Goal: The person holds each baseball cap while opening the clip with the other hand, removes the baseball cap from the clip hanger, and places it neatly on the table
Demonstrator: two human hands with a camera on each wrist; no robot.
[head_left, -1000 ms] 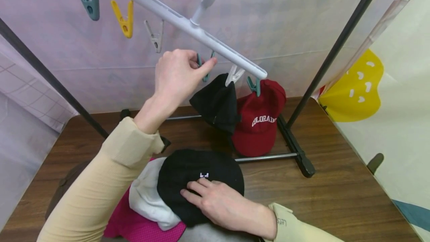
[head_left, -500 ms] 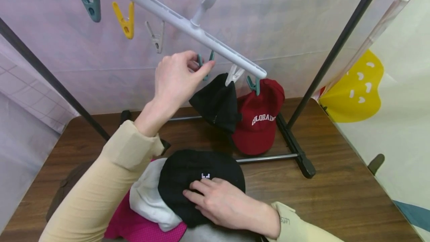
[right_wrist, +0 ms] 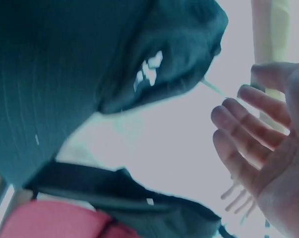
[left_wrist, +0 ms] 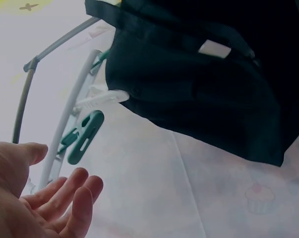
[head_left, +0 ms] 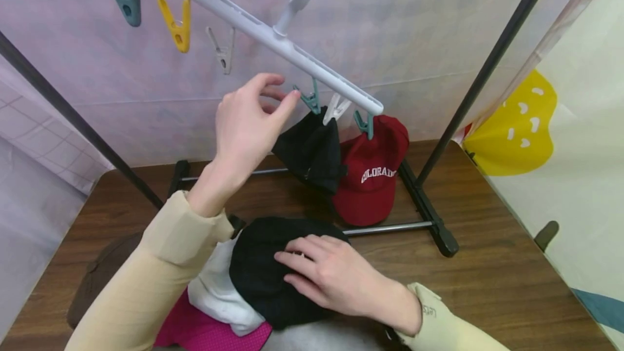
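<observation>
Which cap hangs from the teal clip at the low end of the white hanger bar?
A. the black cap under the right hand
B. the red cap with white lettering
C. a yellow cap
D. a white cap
B: in the head view the red cap with white lettering hangs from the teal clip at the low end of the white hanger bar, beside a hanging black cap.

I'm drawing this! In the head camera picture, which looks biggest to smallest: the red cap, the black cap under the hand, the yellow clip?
1. Black cap under the right hand, though it lies nearer the camera, so that is unsure.
2. Red cap, close in looks.
3. Yellow clip, clearly smallest.
</observation>
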